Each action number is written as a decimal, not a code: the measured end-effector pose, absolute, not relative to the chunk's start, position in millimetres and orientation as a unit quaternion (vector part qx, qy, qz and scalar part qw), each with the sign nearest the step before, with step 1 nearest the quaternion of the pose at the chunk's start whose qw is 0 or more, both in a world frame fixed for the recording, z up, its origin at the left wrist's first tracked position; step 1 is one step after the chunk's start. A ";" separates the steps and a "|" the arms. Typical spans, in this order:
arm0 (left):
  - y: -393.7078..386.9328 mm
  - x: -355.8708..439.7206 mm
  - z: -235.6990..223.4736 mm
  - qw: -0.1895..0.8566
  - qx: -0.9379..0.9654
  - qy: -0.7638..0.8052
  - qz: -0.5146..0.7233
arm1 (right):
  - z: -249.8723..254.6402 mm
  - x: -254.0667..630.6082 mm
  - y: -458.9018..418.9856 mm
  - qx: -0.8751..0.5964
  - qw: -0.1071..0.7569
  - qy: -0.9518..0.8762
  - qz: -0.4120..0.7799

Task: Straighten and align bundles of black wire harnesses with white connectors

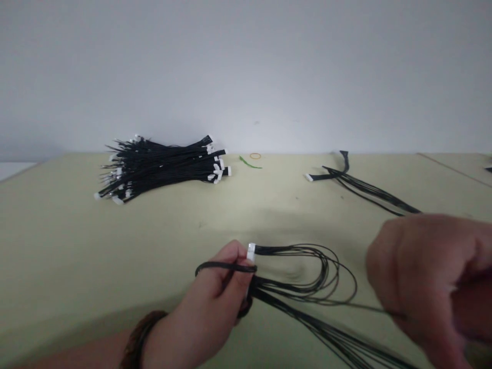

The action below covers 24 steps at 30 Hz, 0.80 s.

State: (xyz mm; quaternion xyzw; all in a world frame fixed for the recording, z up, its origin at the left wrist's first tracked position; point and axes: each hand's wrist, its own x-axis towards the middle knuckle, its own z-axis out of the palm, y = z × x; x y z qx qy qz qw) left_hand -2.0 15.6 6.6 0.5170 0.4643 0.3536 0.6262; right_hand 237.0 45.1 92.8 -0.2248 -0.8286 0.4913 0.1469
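My left hand [209, 292] pinches a white connector [251, 252] between thumb and fingers, with a looped black wire bundle [300, 287] running out of it. A thicker black strand [225, 266] lies across the fingers of that hand. The bundle's loose wires fan out to the right and toward the bottom edge. My right hand [430, 277] is blurred at the right side, its fingers closed on a thin black wire [369, 307] from the bundle. A wrist band [140, 341] of dark brown beads circles my left wrist.
A large pile of black wires with white connectors [161, 169] lies at the far left of the pale green table [115, 246]. A smaller wire bundle [361, 187] lies far right. A green strip [248, 163] and an orange rubber band [255, 156] lie near the white wall [246, 77].
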 end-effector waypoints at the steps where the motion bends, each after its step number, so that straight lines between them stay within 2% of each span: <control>1: 15.2 -2.0 7.1 0.625 0.516 0.466 0.354 | 97.8 240.9 53.6 -0.250 0.165 -0.831 0.470; 5: 15.3 -2.3 7.3 0.616 0.525 0.472 0.348 | 104.7 238.8 71.5 -0.354 0.367 -0.793 0.333; 8: 16.3 -2.5 4.7 0.619 0.520 0.476 0.345 | 94.9 228.2 59.6 -0.407 0.429 -0.757 0.278; 10: 15.9 -3.0 2.6 0.632 0.514 0.464 0.349 | 82.8 219.7 43.9 -0.433 0.410 -0.753 0.278; 12: 14.0 -4.3 1.2 0.654 0.504 0.443 0.350 | 68.5 209.7 27.8 -0.434 0.354 -0.787 0.261; 14: 11.0 -6.1 1.0 0.666 0.496 0.434 0.348 | 54.7 199.3 15.3 -0.416 0.285 -0.851 0.148; 17: 6.2 -8.6 2.3 0.665 0.496 0.439 0.344 | 40.9 187.4 6.6 -0.362 0.256 -0.896 -0.020; 24: 6.0 -6.9 4.9 0.687 0.478 0.429 0.340 | 40.7 183.1 9.4 -0.329 0.249 -0.910 -0.041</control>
